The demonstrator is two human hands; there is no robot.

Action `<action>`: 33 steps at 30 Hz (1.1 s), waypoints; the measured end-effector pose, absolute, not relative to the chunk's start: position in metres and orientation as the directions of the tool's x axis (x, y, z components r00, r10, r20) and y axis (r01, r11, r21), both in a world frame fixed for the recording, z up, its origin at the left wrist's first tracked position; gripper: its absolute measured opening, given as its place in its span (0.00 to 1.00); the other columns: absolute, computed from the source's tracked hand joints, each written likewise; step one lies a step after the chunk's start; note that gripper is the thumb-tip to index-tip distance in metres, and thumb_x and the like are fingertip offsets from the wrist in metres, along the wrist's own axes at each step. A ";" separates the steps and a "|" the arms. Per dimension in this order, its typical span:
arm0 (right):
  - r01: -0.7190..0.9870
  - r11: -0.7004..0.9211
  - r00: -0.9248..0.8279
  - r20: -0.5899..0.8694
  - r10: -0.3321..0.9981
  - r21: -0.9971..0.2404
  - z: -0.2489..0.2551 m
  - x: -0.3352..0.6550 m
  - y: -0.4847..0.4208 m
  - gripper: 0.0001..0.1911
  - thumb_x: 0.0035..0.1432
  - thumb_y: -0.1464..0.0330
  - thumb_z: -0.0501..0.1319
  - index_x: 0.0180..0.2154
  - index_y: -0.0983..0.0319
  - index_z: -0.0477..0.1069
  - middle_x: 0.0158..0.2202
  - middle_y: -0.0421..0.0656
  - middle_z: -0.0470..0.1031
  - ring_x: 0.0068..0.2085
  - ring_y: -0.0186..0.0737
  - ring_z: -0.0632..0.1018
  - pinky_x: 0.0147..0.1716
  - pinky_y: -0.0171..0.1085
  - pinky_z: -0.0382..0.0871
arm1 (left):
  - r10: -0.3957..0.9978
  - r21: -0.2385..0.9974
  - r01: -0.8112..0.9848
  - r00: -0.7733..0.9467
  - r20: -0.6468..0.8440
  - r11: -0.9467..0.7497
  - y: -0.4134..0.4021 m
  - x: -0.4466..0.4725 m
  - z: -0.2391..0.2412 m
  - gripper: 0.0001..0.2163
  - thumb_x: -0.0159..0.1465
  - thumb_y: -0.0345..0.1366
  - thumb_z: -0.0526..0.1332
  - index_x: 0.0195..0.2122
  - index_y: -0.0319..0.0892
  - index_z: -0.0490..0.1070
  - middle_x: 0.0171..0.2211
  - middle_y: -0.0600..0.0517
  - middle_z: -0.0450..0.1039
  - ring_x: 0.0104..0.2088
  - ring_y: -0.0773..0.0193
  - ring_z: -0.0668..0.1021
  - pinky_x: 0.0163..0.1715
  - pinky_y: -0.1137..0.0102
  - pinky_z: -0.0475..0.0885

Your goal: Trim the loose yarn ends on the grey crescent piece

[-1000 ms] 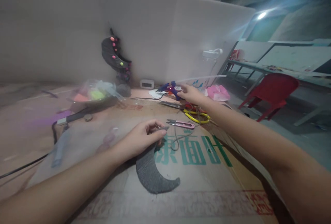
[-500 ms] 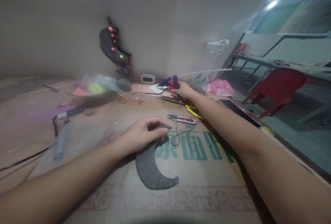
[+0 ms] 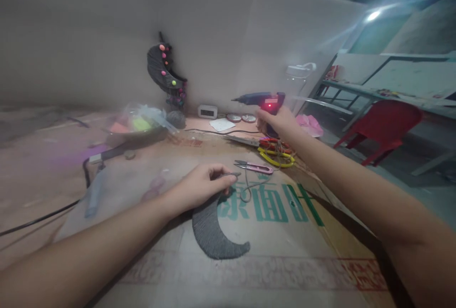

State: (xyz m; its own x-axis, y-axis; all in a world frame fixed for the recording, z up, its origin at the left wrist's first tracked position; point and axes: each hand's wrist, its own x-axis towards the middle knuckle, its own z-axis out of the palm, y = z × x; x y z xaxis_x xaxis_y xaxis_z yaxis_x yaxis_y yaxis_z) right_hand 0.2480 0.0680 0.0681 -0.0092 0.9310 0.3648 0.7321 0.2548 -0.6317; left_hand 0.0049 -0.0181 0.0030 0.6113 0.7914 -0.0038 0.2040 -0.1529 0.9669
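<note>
My left hand [image 3: 210,184] pinches the upper tip of a crescent moon wrapped in grey yarn [image 3: 217,232], whose lower part rests on the cardboard. A loose grey yarn end [image 3: 245,193] curls away beside that tip. Raised above the table's far right part, my right hand [image 3: 280,123] grips a dark blue hot glue gun [image 3: 261,99]. Its nozzle points left and its red light glows; a clear glue stick [image 3: 324,103] sticks out of the back. Between the hands lie pink thread snips [image 3: 258,168] and yellow-handled scissors [image 3: 276,157].
A finished-looking crescent with coloured pompoms [image 3: 158,68] hangs at the back panel. A small clock [image 3: 207,111], a white paper [image 3: 223,124], a bag of coloured pieces [image 3: 133,120] and a bottle [image 3: 295,78] stand or lie behind. A red chair [image 3: 384,125] is at right.
My right hand has lifted the glue gun off the table, up and to the right. The left hand keeps its pinch on the crescent. The view has shifted slightly.
</note>
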 end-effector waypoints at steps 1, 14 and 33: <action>0.723 0.268 -0.022 0.367 0.930 -0.637 0.068 0.249 0.057 0.18 0.61 0.57 0.56 0.37 0.65 0.75 0.30 0.47 0.79 0.26 0.40 0.78 0.32 0.40 0.74 | 0.798 0.966 0.209 0.603 -0.006 -0.151 -0.018 0.005 0.003 0.11 0.63 0.42 0.59 0.30 0.39 0.70 0.23 0.55 0.70 0.26 0.67 0.72 0.30 0.72 0.64; 0.601 0.212 -0.141 0.159 0.977 -0.770 0.014 0.271 -0.038 0.16 0.54 0.53 0.60 0.32 0.60 0.74 0.24 0.41 0.75 0.23 0.38 0.74 0.24 0.37 0.70 | 0.820 0.944 0.279 0.573 -0.015 -0.177 -0.022 0.005 0.002 0.08 0.63 0.40 0.59 0.31 0.41 0.67 0.23 0.55 0.70 0.26 0.67 0.72 0.28 0.72 0.65; 0.723 0.473 -0.251 0.446 0.859 -0.504 -0.008 0.287 -0.037 0.13 0.52 0.53 0.64 0.30 0.55 0.76 0.28 0.41 0.77 0.32 0.45 0.78 0.33 0.43 0.75 | 0.824 0.949 0.262 0.566 -0.006 -0.173 -0.021 0.002 -0.002 0.09 0.64 0.39 0.58 0.30 0.41 0.66 0.22 0.56 0.70 0.24 0.68 0.72 0.26 0.74 0.65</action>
State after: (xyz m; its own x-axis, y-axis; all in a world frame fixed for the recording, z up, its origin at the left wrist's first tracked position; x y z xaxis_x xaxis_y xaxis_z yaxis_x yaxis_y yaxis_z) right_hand 0.2869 -0.0369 -0.0081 -0.2507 0.8592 0.4460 0.7229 0.4726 -0.5041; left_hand 0.0020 -0.0206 -0.0023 0.5659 0.8245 -0.0062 0.2621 -0.1727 0.9495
